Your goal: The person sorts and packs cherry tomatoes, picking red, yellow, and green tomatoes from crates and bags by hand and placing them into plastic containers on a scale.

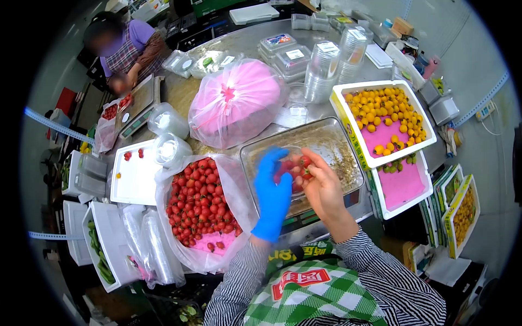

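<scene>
Metal table [244, 44] with pink bag [239, 106], stacked tubs [322, 73]

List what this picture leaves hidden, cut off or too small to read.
- Head view: full count of tomatoes between the hands; left hand and right hand cover some.
- Head view: print on container label; too small.
- Head view: apron; cut by bottom edge.

tomatoes [196, 195] lie in a bag [243, 190] left of the tray [327, 137], a box [350, 127] to its right.
</scene>
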`<state>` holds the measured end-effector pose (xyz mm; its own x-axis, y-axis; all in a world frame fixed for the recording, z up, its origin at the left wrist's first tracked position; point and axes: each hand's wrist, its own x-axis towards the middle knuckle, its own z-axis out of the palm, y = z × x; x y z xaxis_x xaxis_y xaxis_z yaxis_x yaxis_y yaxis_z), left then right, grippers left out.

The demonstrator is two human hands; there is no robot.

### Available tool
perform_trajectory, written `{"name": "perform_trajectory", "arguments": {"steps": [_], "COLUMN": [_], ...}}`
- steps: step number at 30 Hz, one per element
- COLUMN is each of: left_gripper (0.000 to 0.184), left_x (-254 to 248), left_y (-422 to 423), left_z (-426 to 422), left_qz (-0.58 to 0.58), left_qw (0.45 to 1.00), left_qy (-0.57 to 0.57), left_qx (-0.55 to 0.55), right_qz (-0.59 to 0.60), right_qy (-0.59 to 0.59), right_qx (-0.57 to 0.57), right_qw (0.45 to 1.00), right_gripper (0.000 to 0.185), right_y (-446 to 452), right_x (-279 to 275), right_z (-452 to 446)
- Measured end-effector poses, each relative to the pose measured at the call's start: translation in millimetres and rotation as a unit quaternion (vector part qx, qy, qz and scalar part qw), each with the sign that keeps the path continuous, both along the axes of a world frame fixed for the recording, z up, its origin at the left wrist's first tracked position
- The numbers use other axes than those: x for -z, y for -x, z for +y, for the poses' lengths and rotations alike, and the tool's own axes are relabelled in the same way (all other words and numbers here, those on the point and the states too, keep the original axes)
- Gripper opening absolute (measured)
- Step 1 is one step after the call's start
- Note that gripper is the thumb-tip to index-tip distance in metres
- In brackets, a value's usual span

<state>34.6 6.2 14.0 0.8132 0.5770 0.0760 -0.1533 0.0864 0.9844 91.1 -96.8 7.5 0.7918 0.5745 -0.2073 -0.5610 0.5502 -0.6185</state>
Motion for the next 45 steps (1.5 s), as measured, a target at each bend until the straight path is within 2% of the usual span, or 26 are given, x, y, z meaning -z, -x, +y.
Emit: {"name": "perform_trajectory", "arguments": {"steps": [1, 6, 9, 13, 16, 18, 19, 20, 22, 23, 25, 26, 27, 28, 29, 30, 31, 32, 33, 34, 35, 38, 41, 42, 44, 45], "left_gripper": [0.039, 0.03, 0.021, 0.013, 0.006, 0.008, 0.01, 0.012, 0.015, 0.017, 0.021, 0.026, 0.031, 0.035, 0.039, 0.04, 0.041, 0.042, 0.04, 0.038, 0.037, 0.034, 0.031, 0.029, 0.026, 0.027], "left_x": [0, 1, 1, -3, 8, 9, 11, 14, 22, 25, 33, 37, 43, 51, 60, 64, 68, 71, 75, 78, 82, 95, 134, 139, 146, 148], "left_y": [2, 10, 14, 24, 28, 34, 41, 47, 71, 88, 133, 156, 181, 209, 234, 253, 270, 282, 288, 292, 295, 297, 301, 300, 295, 289], "left_z": [0, 4, 6, 14, 13, 13, 16, 18, 22, 22, 23, 24, 27, 29, 33, 38, 43, 46, 53, 64, 75, 103, 121, 126, 138, 143], "left_qz": [0.011, 0.027, 0.011, 0.031, 0.04, 0.079, 0.08, 0.09, 0.092, 0.11, 0.144, 0.213, 0.279, 0.32, 0.36, 0.403, 0.445, 0.487, 0.487, 0.486, 0.484, 0.45, 0.301, 0.26, 0.177, 0.151], "left_qw": [1.0, 0.994, 0.985, 0.949, 0.973, 0.988, 0.992, 0.988, 0.981, 0.98, 0.975, 0.959, 0.937, 0.914, 0.888, 0.873, 0.856, 0.836, 0.842, 0.846, 0.848, 0.874, 0.937, 0.939, 0.922, 0.903], "left_qy": [0.012, -0.107, -0.17, -0.312, -0.222, -0.121, -0.097, -0.124, -0.169, -0.167, -0.16, -0.166, -0.17, -0.206, -0.242, -0.244, -0.245, -0.244, -0.231, -0.217, -0.204, -0.122, 0.071, 0.145, 0.292, 0.362], "left_qx": [0.004, -0.011, -0.026, -0.03, -0.04, -0.046, -0.026, -0.02, -0.018, 0.006, 0.059, 0.091, 0.124, 0.139, 0.154, 0.125, 0.094, 0.063, 0.019, -0.025, -0.07, -0.136, -0.163, -0.172, -0.182, -0.176], "right_qz": [-0.016, -0.049, -0.115, -0.238, -0.321, -0.421, -0.462, -0.505, -0.621, -0.712, -0.729, -0.736, -0.658, -0.573, -0.648, -0.672, -0.64, -0.635, -0.63, -0.677, -0.679, -0.749, -0.717, -0.694, -0.566, -0.538], "right_qy": [0.002, 0.048, 0.099, 0.214, 0.287, 0.287, 0.315, 0.371, 0.423, 0.406, 0.404, 0.405, 0.362, 0.37, 0.325, 0.274, 0.25, 0.246, 0.242, 0.257, 0.288, 0.37, 0.361, 0.333, 0.365, 0.356], "right_qx": [-0.011, -0.047, -0.067, -0.153, -0.183, -0.136, -0.086, -0.059, -0.033, 0.026, 0.064, 0.084, 0.051, -0.001, 0.003, -0.039, -0.126, -0.165, -0.204, -0.208, -0.221, -0.195, -0.15, -0.126, -0.197, -0.208], "right_qw": [1.0, 0.997, 0.986, 0.935, 0.884, 0.85, 0.824, 0.777, 0.659, 0.573, 0.549, 0.536, 0.658, 0.731, 0.689, 0.687, 0.716, 0.713, 0.71, 0.658, 0.638, 0.514, 0.577, 0.626, 0.713, 0.735], "right_gripper": [0.032, 0.027, 0.023, 0.019, 0.02, 0.021, 0.022, 0.024, 0.027, 0.025, 0.023, 0.022, 0.021, 0.021, 0.021, 0.024, 0.026, 0.029, 0.033, 0.042, 0.048, 0.044, 0.034, 0.028, 0.023, 0.019], "right_y": [-1, 5, 3, -5, -2, 1, -1, -5, -6, -5, 7, 16, 32, 48, 61, 78, 98, 118, 135, 145, 156, 176, 183, 184, 192, 197], "right_x": [0, -5, 1, -6, -14, -15, -9, -7, -14, -7, -13, -17, -21, -13, -6, -1, 11, 27, 45, 64, 83, 124, 134, 132, 120, 116], "right_z": [0, 0, -3, -15, -16, -9, -4, -3, 9, 15, 27, 33, 45, 54, 66, 82, 97, 118, 139, 158, 176, 211, 213, 211, 209, 209]}}
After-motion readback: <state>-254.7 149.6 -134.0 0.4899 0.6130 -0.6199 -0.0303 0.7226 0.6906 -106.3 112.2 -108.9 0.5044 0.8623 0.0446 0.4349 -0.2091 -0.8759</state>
